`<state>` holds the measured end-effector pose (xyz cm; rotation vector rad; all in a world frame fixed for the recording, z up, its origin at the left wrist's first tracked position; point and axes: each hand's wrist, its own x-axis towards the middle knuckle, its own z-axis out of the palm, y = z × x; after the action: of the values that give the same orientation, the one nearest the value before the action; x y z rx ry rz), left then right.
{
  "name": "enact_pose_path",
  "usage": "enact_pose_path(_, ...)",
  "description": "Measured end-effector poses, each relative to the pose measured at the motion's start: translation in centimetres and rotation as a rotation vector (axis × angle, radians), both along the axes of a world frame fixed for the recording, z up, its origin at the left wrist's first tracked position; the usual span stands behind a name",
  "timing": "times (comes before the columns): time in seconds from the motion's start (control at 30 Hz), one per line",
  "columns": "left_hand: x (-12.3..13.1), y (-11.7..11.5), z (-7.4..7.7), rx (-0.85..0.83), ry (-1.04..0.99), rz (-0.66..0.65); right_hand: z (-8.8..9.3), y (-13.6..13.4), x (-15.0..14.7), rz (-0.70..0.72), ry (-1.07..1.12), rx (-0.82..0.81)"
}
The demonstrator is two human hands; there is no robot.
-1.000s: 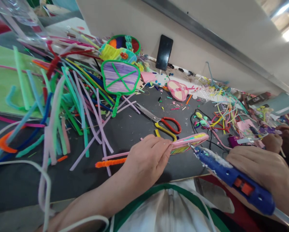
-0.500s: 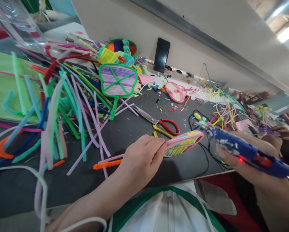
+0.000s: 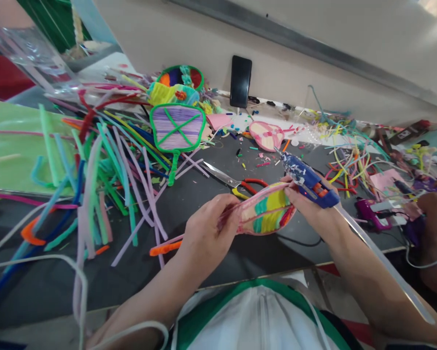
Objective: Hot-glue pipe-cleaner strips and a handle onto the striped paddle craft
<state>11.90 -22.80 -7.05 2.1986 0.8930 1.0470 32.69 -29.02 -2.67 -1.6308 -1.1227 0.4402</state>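
Observation:
My left hand [image 3: 211,224] is closed on the left end of a pipe-cleaner paddle [image 3: 269,214], a flat oval with yellow, teal and red strips inside a pink rim. A blue hot glue gun [image 3: 308,181] sits in my right hand [image 3: 322,214], its nozzle pointing up and left. A clear glue stick [image 3: 386,262] sticks out of its back end. Fingers of my right hand also touch the paddle's right edge. Just behind the paddle lie scissors [image 3: 236,183] with red and yellow handles. An orange pipe cleaner [image 3: 165,248] lies left of my left hand.
Many loose pipe cleaners [image 3: 123,165] cover the left of the dark table. A purple paddle with a green rim [image 3: 177,127], a pink paddle [image 3: 265,135] and a phone [image 3: 241,81] are behind. At right are a purple power adapter [image 3: 373,214] and another person's arm [image 3: 435,233].
My right hand has brought the glue gun left and inward, and its fingers now reach the paddle's edge. The paddle has turned so its striped face shows more.

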Motion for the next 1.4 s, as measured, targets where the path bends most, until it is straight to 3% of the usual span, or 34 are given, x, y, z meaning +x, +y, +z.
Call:
enact_pose_path(0.13, 0.1, 0.0, -0.1, -0.002, -0.017, 0.009, -0.1, 0.1, -0.1, -0.046, -0.03, 0.022)
enact_pose_path(0.3, 0.1, 0.1, -0.2, 0.037, -0.066, -0.03, 0.1, 0.0, 0.2, 0.017, -0.074, -0.031)
enact_pose_path(0.8, -0.2, 0.0, -0.6, 0.089, -0.052, -0.077, -0.2, 0.1, 0.3, -0.016, -0.131, -0.074)
enact_pose_path(1.0, -0.3, 0.0, -0.8, 0.09, -0.028, -0.082, -1.0, 0.4, 0.4, -0.039, -0.132, -0.014)
enact_pose_path(1.4, -0.2, 0.1, -0.8, 0.076, -0.008, -0.095, -1.0, 0.7, 0.2, -0.014, -0.116, 0.0)
